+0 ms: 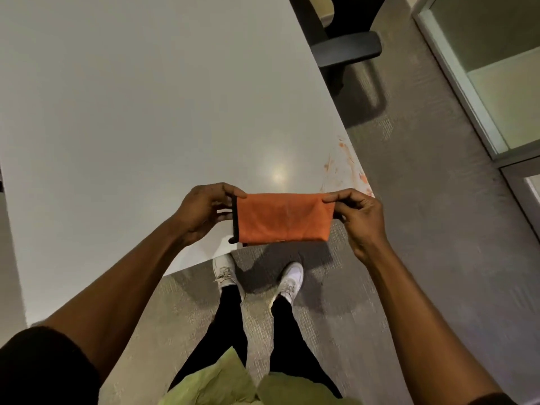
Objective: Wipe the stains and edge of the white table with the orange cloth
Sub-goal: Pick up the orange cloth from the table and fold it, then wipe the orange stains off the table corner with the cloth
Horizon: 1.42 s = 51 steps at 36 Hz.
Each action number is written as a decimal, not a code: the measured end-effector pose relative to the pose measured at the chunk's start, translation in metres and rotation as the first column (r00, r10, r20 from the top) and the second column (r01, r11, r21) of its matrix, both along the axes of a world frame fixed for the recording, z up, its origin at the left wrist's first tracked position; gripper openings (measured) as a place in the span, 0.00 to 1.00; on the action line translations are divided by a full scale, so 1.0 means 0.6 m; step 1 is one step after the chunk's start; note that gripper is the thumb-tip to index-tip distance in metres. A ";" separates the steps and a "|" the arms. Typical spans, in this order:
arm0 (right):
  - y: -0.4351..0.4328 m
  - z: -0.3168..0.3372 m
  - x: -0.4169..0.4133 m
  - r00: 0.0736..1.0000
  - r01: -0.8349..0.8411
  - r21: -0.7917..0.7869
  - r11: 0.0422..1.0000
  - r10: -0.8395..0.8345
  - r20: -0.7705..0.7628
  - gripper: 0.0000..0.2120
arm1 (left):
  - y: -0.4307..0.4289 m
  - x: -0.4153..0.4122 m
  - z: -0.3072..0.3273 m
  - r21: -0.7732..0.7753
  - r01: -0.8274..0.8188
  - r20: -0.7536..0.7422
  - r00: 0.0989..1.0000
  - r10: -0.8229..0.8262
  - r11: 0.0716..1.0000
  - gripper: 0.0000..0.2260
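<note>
We hold folded orange cloth taut, left hand and right hand fingers pinching top corners. Wiping not begun; next, press onto stains at bench edge.

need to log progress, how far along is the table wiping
Barely begun. Nothing looks wiped: the orange stains still mark the white table near its right edge. In hand: the left hand and right hand each pinch an end of the folded orange cloth, held in the air above the table's corner. Left: stains and edge.
</note>
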State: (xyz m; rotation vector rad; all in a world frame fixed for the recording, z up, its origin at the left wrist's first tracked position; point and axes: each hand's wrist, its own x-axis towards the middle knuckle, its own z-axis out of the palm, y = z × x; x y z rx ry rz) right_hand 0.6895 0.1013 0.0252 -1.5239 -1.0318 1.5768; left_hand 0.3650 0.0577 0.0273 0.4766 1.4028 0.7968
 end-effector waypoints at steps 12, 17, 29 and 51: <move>-0.105 -0.070 0.010 0.950 0.289 -0.038 0.957 -0.282 0.136 0.09 | 0.027 0.074 -0.035 0.069 0.308 -0.507 0.830 -0.232 0.949 0.25; -0.123 -0.100 -0.006 0.828 0.236 0.159 0.959 -0.284 0.484 0.14 | 0.071 0.098 -0.057 0.100 0.364 -0.619 0.752 -0.228 0.926 0.21; -0.124 -0.161 -0.119 0.450 -0.557 0.252 0.791 0.033 0.892 0.33 | 0.137 0.051 -0.114 0.090 0.769 -0.916 0.313 -0.250 0.633 0.30; -0.112 -0.164 -0.195 0.299 -0.439 0.096 0.893 0.045 0.953 0.31 | 0.124 -0.003 -0.182 0.061 0.914 -0.972 0.146 -0.184 0.401 0.28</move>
